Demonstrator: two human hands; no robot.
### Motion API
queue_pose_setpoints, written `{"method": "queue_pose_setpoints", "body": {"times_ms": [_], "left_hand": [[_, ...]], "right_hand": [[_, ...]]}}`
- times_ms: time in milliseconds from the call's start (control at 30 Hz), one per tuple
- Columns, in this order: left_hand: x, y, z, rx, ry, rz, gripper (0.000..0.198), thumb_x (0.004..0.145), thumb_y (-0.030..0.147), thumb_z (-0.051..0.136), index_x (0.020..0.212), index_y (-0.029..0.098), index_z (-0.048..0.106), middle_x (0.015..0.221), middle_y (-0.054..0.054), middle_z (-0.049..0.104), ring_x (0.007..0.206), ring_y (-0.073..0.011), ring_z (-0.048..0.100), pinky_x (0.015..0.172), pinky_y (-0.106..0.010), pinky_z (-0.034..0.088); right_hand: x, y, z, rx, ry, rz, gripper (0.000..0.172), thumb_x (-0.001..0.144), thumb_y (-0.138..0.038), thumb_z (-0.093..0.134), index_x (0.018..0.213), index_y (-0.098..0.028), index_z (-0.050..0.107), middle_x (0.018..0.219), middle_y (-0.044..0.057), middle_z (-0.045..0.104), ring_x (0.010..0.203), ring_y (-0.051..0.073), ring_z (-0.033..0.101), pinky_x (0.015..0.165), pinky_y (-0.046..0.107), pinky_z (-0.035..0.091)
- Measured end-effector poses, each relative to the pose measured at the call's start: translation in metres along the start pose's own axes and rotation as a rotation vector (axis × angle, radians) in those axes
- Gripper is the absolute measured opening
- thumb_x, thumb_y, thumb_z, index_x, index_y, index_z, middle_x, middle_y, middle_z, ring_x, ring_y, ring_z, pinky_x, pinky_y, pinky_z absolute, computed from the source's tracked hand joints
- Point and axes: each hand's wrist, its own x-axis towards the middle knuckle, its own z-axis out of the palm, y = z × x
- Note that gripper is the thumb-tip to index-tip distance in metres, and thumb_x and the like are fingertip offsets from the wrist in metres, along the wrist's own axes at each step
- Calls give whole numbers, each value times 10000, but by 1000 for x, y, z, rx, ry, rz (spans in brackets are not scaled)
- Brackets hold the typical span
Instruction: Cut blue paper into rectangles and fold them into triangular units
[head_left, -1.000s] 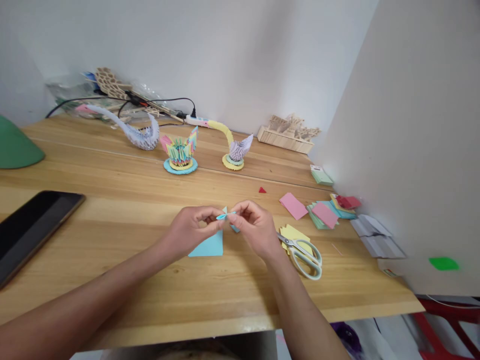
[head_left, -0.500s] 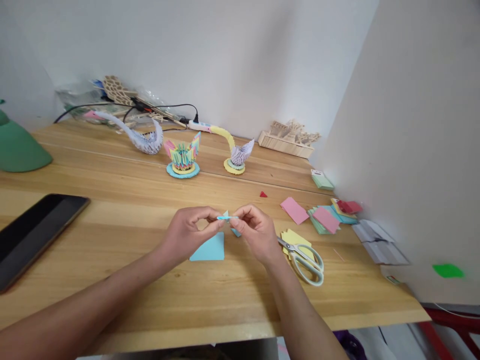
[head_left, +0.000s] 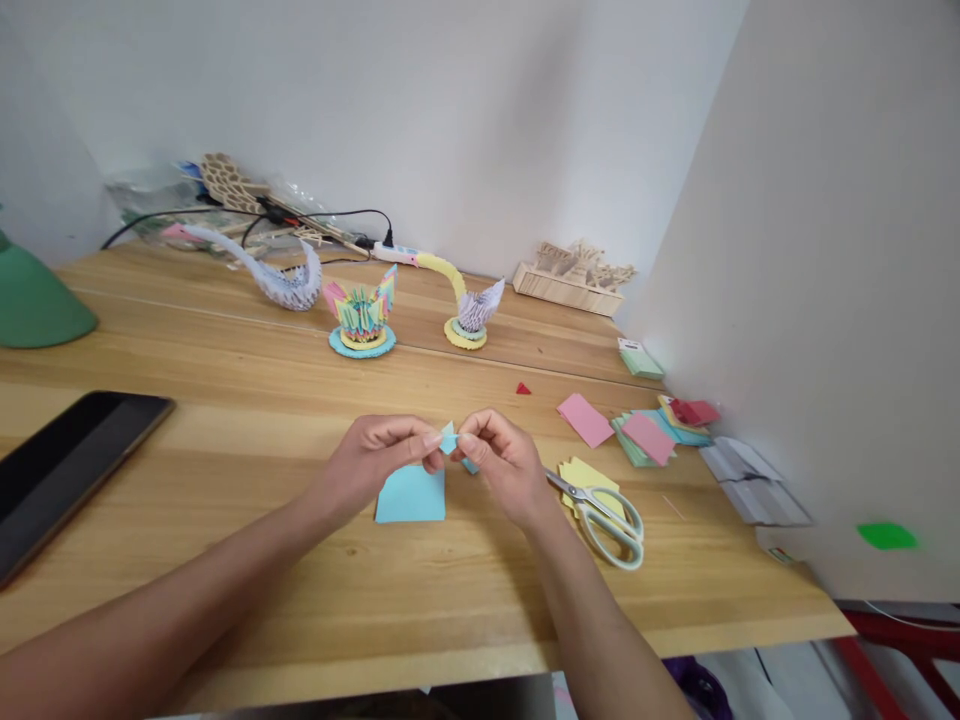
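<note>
My left hand [head_left: 375, 458] and my right hand [head_left: 504, 460] meet above the wooden desk [head_left: 247, 420], each pinching one end of a small folded blue paper piece [head_left: 448, 441]. Their fingers are closed on it. Under the hands lies a flat blue paper sheet [head_left: 410, 496]. A second bit of blue paper [head_left: 470, 465] peeks out beneath my right hand. Scissors [head_left: 604, 505] with pale green handles rest on yellow paper [head_left: 581, 473] just right of my right wrist.
Pink paper [head_left: 585, 419], a stack of coloured sheets [head_left: 660, 430] and a tiny red piece [head_left: 523, 389] lie right. Paper swans [head_left: 289, 280] [head_left: 469, 310] and a coloured paper bowl [head_left: 362, 318] stand behind. A dark tablet [head_left: 60, 470] lies left, a green object [head_left: 34, 305] beyond it.
The blue piece, held as a thin flat strip between both hands before, now stands up as a small pointed shape. The hands have drawn slightly closer together.
</note>
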Motion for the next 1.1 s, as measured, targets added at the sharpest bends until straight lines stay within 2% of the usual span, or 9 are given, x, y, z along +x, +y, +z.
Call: {"method": "queue_pose_setpoints", "body": {"times_ms": [133, 267, 367, 567, 733, 833, 967, 1100], "left_hand": [[4, 1, -1, 41, 26, -24, 281, 800, 348, 521, 623, 170, 647, 644, -8, 663, 633, -138, 590, 599, -229, 446], [4, 3, 2, 172, 101, 39, 275, 760, 342, 537, 562, 165, 606, 550, 12, 608, 551, -124, 544, 525, -211, 413], [4, 1, 5, 198, 113, 82, 271, 759, 355, 548, 576, 163, 603, 539, 20, 588, 538, -116, 524, 506, -202, 398], [5, -7, 8, 234, 87, 152, 144, 775, 288, 580, 758, 169, 657, 696, 1, 651, 641, -129, 566, 583, -217, 420], [1, -5, 7, 418, 177, 312, 138, 788, 233, 555, 704, 161, 638, 658, -5, 634, 610, -130, 563, 582, -229, 405], [1, -4, 7, 555, 180, 416, 155, 784, 198, 531, 652, 171, 606, 621, -1, 610, 593, -130, 540, 576, -236, 388], [2, -4, 9, 661, 205, 470, 189, 800, 206, 513, 628, 174, 585, 594, -2, 586, 589, -134, 513, 584, -250, 379], [2, -4, 8, 552, 219, 392, 159, 828, 233, 520, 718, 183, 624, 666, -2, 623, 614, -124, 545, 586, -229, 395]], "right_hand": [[1, -1, 0, -65, 54, 11, 175, 835, -347, 554, 770, -186, 573, 716, -8, 603, 698, 119, 571, 645, 234, 426], [2, 0, 2, -60, 83, 53, 118, 782, -302, 615, 819, -190, 616, 711, -15, 602, 646, 102, 547, 580, 211, 414], [2, 2, 3, -66, 108, 34, 162, 748, -270, 646, 896, -203, 634, 719, -18, 607, 624, 99, 540, 550, 205, 408], [-2, -2, 4, -243, 165, -142, 138, 765, -240, 651, 902, -225, 658, 799, 1, 674, 701, 132, 610, 635, 238, 467], [-4, -8, 5, -414, 133, -347, 72, 802, -208, 622, 863, -214, 659, 831, 13, 685, 754, 138, 626, 693, 242, 466], [-3, -8, 5, -526, 97, -394, 64, 829, -236, 591, 804, -209, 643, 765, 17, 660, 726, 146, 602, 675, 254, 443], [-4, -6, 5, -606, 85, -321, 125, 868, -257, 514, 799, -216, 610, 767, 25, 633, 726, 157, 572, 677, 273, 414], [-3, -5, 6, -393, 94, -120, 107, 850, -276, 524, 801, -208, 590, 730, 1, 609, 671, 134, 552, 634, 253, 413]]}}
